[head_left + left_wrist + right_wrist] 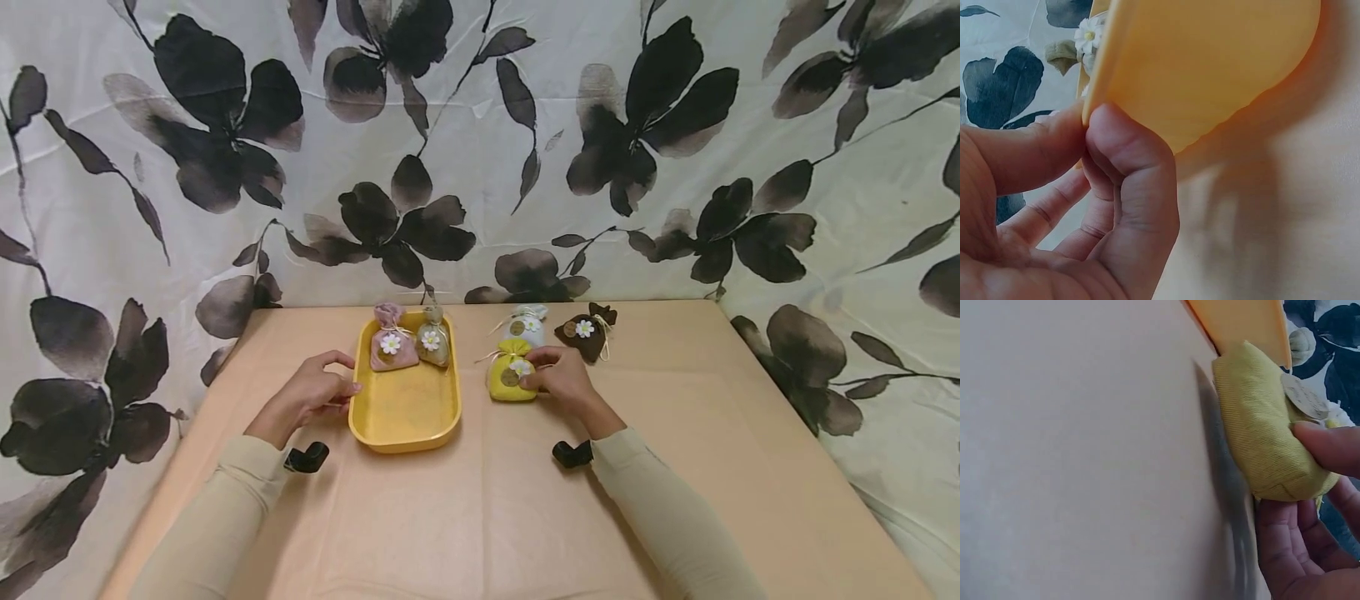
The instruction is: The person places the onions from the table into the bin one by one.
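Observation:
My left hand pinches the left rim of a yellow tray; the left wrist view shows thumb and finger on that rim. Inside the tray's far half lie a pink pouch and a grey-beige pouch, each with a white flower. My right hand holds a yellow pouch by its right side, to the right of the tray. In the right wrist view the thumb presses the yellow pouch near its round tag, with fingers beneath.
Behind the yellow pouch lies a white pouch, and to its right a dark brown pouch with a pale string. All are on a peach-covered table. A floral cloth hangs along the table's far edge.

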### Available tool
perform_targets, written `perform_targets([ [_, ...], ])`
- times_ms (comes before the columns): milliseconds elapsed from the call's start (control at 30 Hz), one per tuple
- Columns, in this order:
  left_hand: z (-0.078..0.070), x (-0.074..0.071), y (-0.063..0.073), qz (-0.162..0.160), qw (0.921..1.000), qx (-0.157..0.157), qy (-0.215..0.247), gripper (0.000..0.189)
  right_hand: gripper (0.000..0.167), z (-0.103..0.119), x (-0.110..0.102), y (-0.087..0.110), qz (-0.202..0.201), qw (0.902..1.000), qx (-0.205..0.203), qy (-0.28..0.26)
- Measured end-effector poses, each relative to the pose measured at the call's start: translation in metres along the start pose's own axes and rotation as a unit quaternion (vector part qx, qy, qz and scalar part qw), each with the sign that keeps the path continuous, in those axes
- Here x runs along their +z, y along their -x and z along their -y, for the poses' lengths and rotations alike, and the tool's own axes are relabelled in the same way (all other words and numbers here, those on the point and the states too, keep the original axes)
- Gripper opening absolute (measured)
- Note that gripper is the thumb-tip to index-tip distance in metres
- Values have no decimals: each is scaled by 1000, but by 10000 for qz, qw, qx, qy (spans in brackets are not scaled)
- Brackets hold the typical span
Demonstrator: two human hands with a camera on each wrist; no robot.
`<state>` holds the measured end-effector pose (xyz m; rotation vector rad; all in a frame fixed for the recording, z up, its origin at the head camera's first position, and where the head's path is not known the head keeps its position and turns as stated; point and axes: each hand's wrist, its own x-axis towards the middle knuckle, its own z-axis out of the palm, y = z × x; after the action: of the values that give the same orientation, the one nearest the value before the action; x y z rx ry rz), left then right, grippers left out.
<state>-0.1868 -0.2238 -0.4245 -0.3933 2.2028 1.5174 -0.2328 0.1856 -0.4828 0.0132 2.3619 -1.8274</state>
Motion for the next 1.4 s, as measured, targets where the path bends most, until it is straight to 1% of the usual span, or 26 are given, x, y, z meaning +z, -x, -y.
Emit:
perform_targets([
  [133, 1, 0, 2, -22, 10000, -32, -3, 54, 39, 1, -1, 4, -187, 9996, -118, -163],
  [367, 0, 0, 2, -9, 10000, 7, -64, 55, 42, 13, -2, 12, -352, 9981, -498, -100],
  [567, 1, -3, 3, -5, 9999, 29, -125, 54, 44, 25, 2, 17, -327, 9979, -498, -245],
  [833, 3, -5, 5, 19, 9999, 51, -116, 54, 44, 38, 9, 20, -273, 9979, -502, -307],
  [1033, 3, -5, 4, 20, 9999, 75, -95, 55, 45, 57, 22, 22, -241, 9961, -659, -528],
  [1200, 3, -4, 5, -5, 9999, 103, -76, 54, 44, 69, 34, 20, -178, 9960, -716, -510],
  [1400, 4, -3, 4, -29, 9999, 86, -78, 53, 44, 82, 49, 17, -25, 9945, -877, -571],
])
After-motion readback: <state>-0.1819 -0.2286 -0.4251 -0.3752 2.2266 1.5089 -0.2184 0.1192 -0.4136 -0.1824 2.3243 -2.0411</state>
